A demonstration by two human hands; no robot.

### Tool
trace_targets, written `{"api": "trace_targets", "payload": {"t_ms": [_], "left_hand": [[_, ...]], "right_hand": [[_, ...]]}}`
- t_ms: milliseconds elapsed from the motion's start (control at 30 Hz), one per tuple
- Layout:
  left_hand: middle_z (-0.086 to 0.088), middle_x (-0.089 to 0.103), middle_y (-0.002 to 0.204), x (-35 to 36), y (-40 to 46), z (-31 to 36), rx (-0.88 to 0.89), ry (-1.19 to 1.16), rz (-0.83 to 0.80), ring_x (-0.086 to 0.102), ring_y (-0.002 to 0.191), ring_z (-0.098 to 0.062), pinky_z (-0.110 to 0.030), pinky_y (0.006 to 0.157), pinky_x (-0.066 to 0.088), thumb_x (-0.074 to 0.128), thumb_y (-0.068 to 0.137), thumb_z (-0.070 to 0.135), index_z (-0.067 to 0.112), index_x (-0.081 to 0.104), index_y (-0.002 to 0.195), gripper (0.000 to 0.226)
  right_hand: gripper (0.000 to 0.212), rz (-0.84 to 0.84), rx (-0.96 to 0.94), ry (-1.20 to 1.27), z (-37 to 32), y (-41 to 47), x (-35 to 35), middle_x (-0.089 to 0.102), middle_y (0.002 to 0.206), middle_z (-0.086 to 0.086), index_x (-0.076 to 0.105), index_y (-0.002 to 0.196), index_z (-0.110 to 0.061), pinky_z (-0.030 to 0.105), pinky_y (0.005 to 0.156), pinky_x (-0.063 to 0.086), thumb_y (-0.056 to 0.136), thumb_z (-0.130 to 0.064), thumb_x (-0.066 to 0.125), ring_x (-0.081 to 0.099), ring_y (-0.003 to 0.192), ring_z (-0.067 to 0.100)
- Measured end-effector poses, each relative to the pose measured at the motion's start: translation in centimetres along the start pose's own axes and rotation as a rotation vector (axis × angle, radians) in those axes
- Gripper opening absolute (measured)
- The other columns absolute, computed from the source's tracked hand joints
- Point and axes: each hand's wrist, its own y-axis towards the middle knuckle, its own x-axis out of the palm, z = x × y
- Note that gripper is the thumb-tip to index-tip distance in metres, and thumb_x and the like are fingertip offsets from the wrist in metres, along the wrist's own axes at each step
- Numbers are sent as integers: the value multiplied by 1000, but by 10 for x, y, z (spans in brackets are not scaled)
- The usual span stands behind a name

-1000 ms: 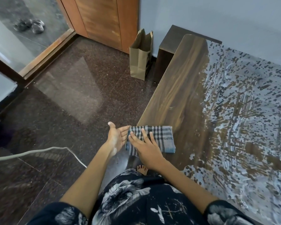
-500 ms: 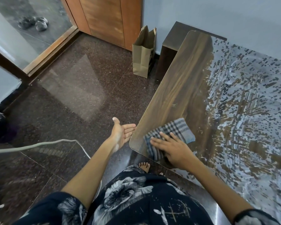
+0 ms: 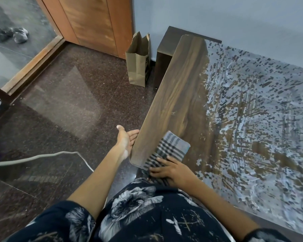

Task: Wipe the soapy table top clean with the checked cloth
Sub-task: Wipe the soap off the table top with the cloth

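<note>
The right hand (image 3: 175, 170) lies flat on the checked cloth (image 3: 171, 151), fingers straight and spread, pressing its near end against the counter (image 3: 175, 95) at the near left corner. The cloth is folded into a long rectangle; its near end overhangs the counter's front edge, its far end points toward the middle of the surface. The left hand (image 3: 126, 140) is released — palm up, fingers relaxed, held just beside the counter's left edge and grasping nothing, apart from the cloth.

The cloth is woven, with dark and pale grey-blue stripes crossing in a check. The counter is dark wood-grain laminate with a rounded corner. Its left strip is bare and smooth; the rest, to the right, carries white soap film (image 3: 252, 119) — streaked and broken into small flecks.

The floor (image 3: 68, 102) is dark speckled polished stone. A pale cable (image 3: 33, 157) runs across it. Farther back, a brown paper bag (image 3: 138, 63) stands upright beside a dark cabinet (image 3: 163, 55), near a wooden door (image 3: 94, 23).
</note>
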Motion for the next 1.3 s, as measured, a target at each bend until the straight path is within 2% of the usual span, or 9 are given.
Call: {"api": "trace_targets", "payload": {"t_ms": [133,267,433,533,733,833,967,1133,1300], "left_hand": [[-14,44,142,6,5,5,13,13,13,39,132,-25,-39,107,29,-5,90,61,1,50,128,90],[-13,42,143,14,6,10,30,44,9,36,134,-25,-40,108,27,-5,91,60,1,47,132,88],[-12,41,144,23,10,16,33,65,24,37,134,-24,-38,105,30,-5,91,60,2,46,133,87],[-12,40,144,25,11,18,27,77,20,36,134,-24,-39,105,30,-5,91,60,2,44,134,87],[-12,40,145,27,16,20,28,83,24,34,135,-26,-41,109,26,-6,91,60,2,44,134,88],[-12,41,144,28,17,21,28,85,36,35,134,-25,-40,108,27,-6,91,60,2,44,134,88],[-10,43,142,33,15,22,48,113,42,39,132,-26,-40,103,32,-4,92,59,4,43,135,85],[-10,51,136,39,20,12,136,267,125,46,124,-28,-43,109,30,0,93,59,13,48,134,78],[-7,36,147,56,16,-5,273,524,245,33,134,-29,-42,112,23,19,99,47,14,31,143,57]], "right_hand": [[53,74,209,214,25,-39,1,47,128,-29,63,119,-30,31,118,11,77,-7,40,19,137,-3],[52,201,340,297,45,-47,-14,50,124,-26,67,113,-23,30,118,9,74,-4,39,23,136,-1],[52,312,508,289,45,-10,-24,39,136,-22,56,128,-22,22,114,-3,85,4,41,15,142,9],[52,323,484,223,28,4,-15,35,145,-15,51,133,-23,30,116,-4,87,1,43,8,141,10],[55,132,291,243,17,-56,9,37,134,-28,57,126,-29,22,115,-4,78,-7,39,7,138,-2],[56,130,393,249,34,-95,3,43,130,-28,60,121,-30,25,116,5,74,-10,36,18,137,-2],[57,296,580,259,67,-102,-15,46,131,-19,63,119,-21,32,118,13,76,12,46,26,138,12],[55,383,714,243,61,-43,-27,31,146,-13,48,136,-22,28,114,-2,89,4,39,9,144,18],[60,250,477,226,28,-40,-8,29,147,-15,48,135,-26,31,116,-2,83,4,46,1,138,8]]}}
